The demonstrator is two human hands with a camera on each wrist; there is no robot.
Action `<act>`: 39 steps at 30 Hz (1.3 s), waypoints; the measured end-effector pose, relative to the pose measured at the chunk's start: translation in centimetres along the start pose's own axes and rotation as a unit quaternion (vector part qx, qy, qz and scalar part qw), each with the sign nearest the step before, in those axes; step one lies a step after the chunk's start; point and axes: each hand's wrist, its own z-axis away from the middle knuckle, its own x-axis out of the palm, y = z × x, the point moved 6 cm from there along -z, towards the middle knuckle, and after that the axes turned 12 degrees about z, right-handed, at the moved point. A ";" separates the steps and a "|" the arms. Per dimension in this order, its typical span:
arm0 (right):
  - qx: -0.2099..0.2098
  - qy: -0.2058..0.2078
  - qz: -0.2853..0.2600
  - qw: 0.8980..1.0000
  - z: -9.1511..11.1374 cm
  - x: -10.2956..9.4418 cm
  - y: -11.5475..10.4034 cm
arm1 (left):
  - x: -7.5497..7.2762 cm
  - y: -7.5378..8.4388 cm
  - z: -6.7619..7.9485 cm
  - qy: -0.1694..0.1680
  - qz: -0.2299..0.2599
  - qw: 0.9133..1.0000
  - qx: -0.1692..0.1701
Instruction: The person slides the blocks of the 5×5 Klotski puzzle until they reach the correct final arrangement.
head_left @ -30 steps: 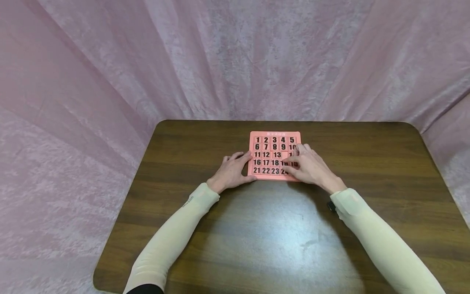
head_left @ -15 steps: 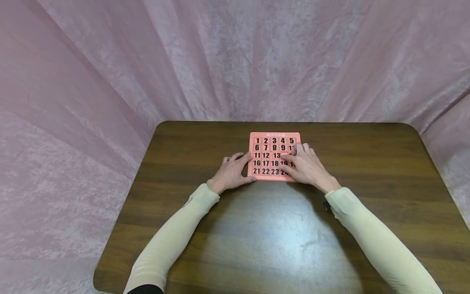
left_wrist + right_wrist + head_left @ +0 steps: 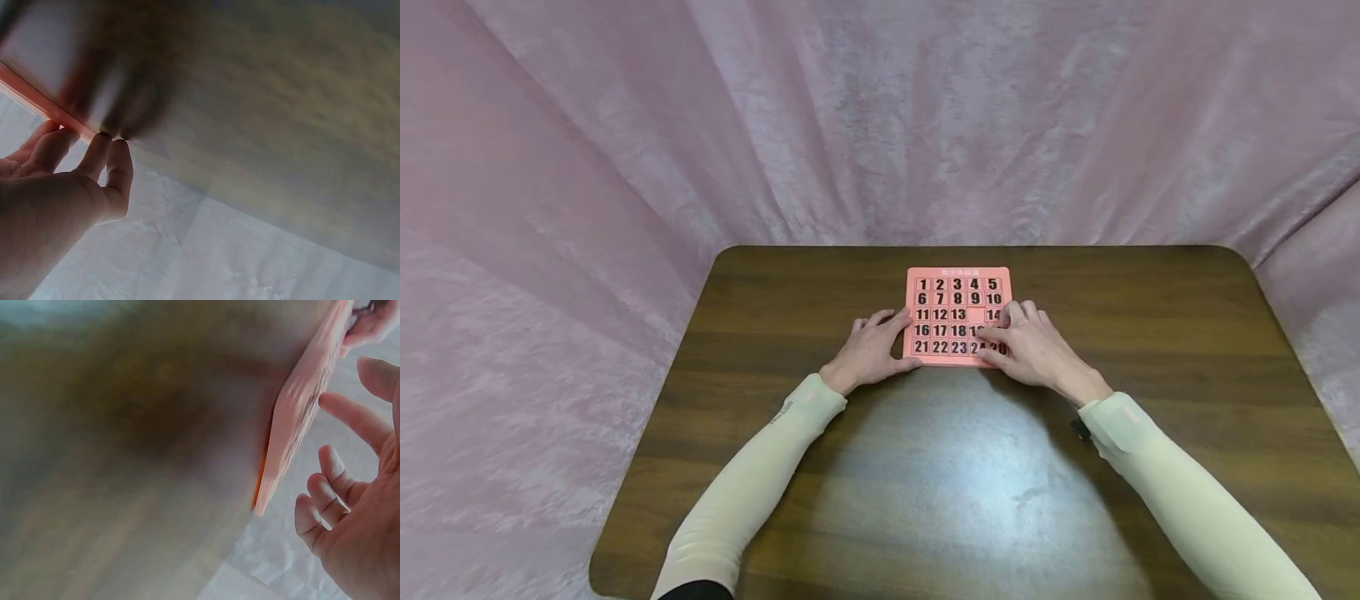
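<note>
A pink number sliding puzzle [image 3: 940, 315] lies flat on the table, black numerals on its tiles. Tile 13 [image 3: 958, 315] has a vacant slot [image 3: 975, 315] on its right, with 14 beyond. My left hand [image 3: 868, 350] touches the puzzle's left edge with its fingers and the lower left corner with its thumb. In the left wrist view, fingertips meet the pink rim [image 3: 44, 103]. Over the lower right tiles is my right hand [image 3: 1037, 348], index fingertip at tile 19, thumb over 24. It covers part of the right column. Whether that index finger touches the tile, I cannot tell.
The brown wooden table [image 3: 790, 292] has rounded corners and reflects light in front of the puzzle. Pale pink curtains [image 3: 880, 125] hang behind the table and at its sides.
Tile 13 has shifted slightly left, opening the slot beside it fully. My right index finger reached up to that slot, then drew back down to 19. My left hand stays in place.
</note>
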 end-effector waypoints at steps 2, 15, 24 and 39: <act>-0.007 0.003 0.008 1.000 0.2 0.0 -0.3 | -0.2 -0.2 0.0 0.002 -0.001 1.000 -0.002; 0.007 0.007 0.035 0.999 0.5 0.2 -0.6 | 0.2 -0.1 -0.1 -0.003 -0.001 1.000 0.000; 0.034 0.022 0.020 0.999 -0.6 -0.1 0.8 | 0.0 -0.2 -0.1 0.002 -0.008 1.000 0.000; 0.006 0.039 0.046 0.998 1.3 0.0 -1.4 | 0.3 -0.2 0.0 -0.006 -0.006 1.000 -0.004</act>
